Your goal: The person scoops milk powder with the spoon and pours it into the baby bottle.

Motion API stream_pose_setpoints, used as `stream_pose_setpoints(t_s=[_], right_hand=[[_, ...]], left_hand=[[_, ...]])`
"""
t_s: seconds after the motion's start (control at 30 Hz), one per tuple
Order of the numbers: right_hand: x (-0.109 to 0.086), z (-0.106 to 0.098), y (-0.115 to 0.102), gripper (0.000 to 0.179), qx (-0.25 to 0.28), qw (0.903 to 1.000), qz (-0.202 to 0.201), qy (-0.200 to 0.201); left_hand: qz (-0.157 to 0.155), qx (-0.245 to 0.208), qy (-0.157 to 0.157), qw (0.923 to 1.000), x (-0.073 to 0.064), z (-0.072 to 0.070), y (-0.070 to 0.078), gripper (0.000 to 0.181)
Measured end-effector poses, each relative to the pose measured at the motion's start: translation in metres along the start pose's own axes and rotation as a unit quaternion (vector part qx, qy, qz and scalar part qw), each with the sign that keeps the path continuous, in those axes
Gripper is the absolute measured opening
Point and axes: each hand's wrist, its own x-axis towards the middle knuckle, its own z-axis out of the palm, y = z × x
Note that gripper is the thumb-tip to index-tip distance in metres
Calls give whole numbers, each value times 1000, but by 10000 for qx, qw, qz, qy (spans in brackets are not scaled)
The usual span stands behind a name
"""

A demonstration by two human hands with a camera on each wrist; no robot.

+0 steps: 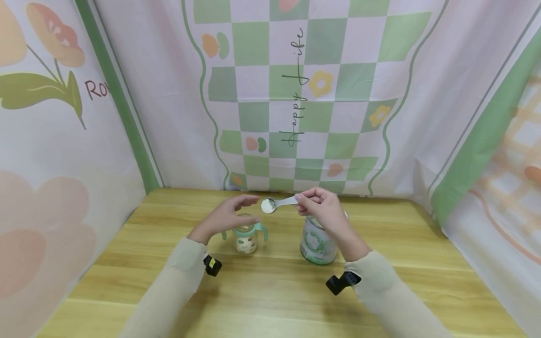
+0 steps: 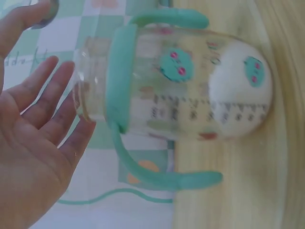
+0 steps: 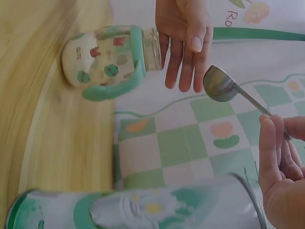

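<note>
One scoop [image 1: 286,202] of white powder [image 1: 267,205] aloft between bottle [image 1: 246,244] and can [image 1: 318,243] on table [image 1: 270,300], right hand [image 1: 324,210] pinching handle; left hand [image 1: 226,215], fingers straight, loosely spread, hovers beside bottle's neck.

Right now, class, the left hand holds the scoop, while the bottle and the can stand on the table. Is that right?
Not quite: the right hand, not the left hand, holds the scoop, as the head view shows. The bottle and the can do stand on the table.
</note>
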Motion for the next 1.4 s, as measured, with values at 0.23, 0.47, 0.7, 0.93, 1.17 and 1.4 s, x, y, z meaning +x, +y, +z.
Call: stream_pose_setpoints(t_s=[0.23,0.47,0.7,0.93,1.17,1.4], right_hand=[[4,18,4,24,-57,9999,11,-135],[5,28,8,27,-345,9992,-10,-198],[5,37,11,24,-249,9995,-95,-163],[5,47,19,22,-363,9987,-358,-85],[2,57,25,14,-929,9907,-991,66],[-1,65,31,10,-1438,9737,-1767,70]], left_hand=[[-199,3,146,9997,-12,0,-17,77],[-625,-67,255,9977,-24,7,-32,82],[-827,-478,537,9940,-29,18,-41,77],[-967,-661,638,9911,-31,24,-46,69],[-1075,-697,504,9905,-33,26,-49,65],[-1077,-728,413,9907,-33,26,-50,72]])
